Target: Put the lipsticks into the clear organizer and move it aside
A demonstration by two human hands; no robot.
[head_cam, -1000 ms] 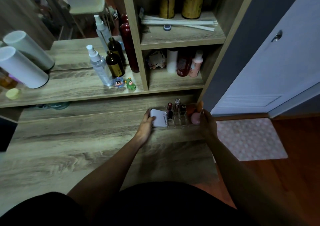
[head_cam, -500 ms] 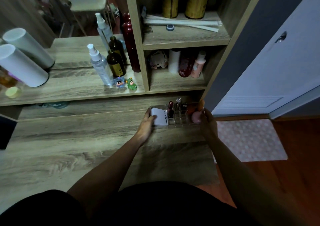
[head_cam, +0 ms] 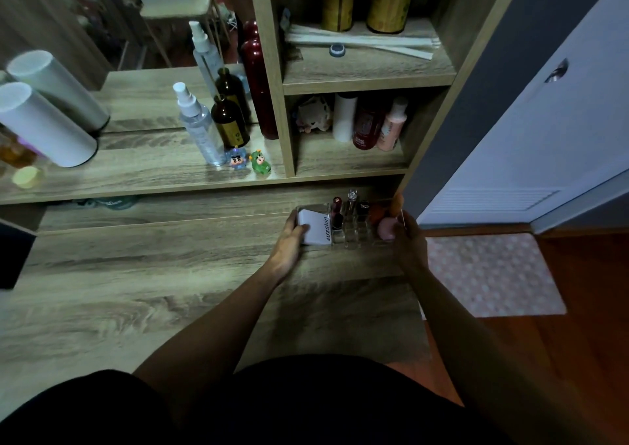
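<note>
A wooden worktop [head_cam: 143,274] runs under a raised shelf [head_cam: 136,172] that carries a white cylinder [head_cam: 44,124], a spray bottle [head_cam: 199,128], a brown bottle [head_cam: 229,121], a tall red bottle [head_cam: 258,80] and two small figurines [head_cam: 250,162]. To the right a cubby [head_cam: 347,162] holds a white bottle, a red one and a pink one, and above it another shelf bears two dark jars and pale sticks. Beyond the worktop's right edge lie a pink mat [head_cam: 490,274] on the floor and a white door [head_cam: 544,138]. The organizer [head_cam: 350,237] sits at the far right of the worktop, tucked just under the shelf's front lip, which overhangs close above it. Its compartments hold a white box [head_cam: 315,226] at the left, lipsticks [head_cam: 337,211] standing upright in the middle, and pink and orange sponges [head_cam: 386,228] at the right. The left hand [head_cam: 289,243] clasps the organizer's left end, thumb lying on the white box. The right hand [head_cam: 408,243] grips the right end, fingers [head_cam: 406,221] curled over its wall beside the sponges. Whether the organizer's base touches the worktop cannot be told.
</note>
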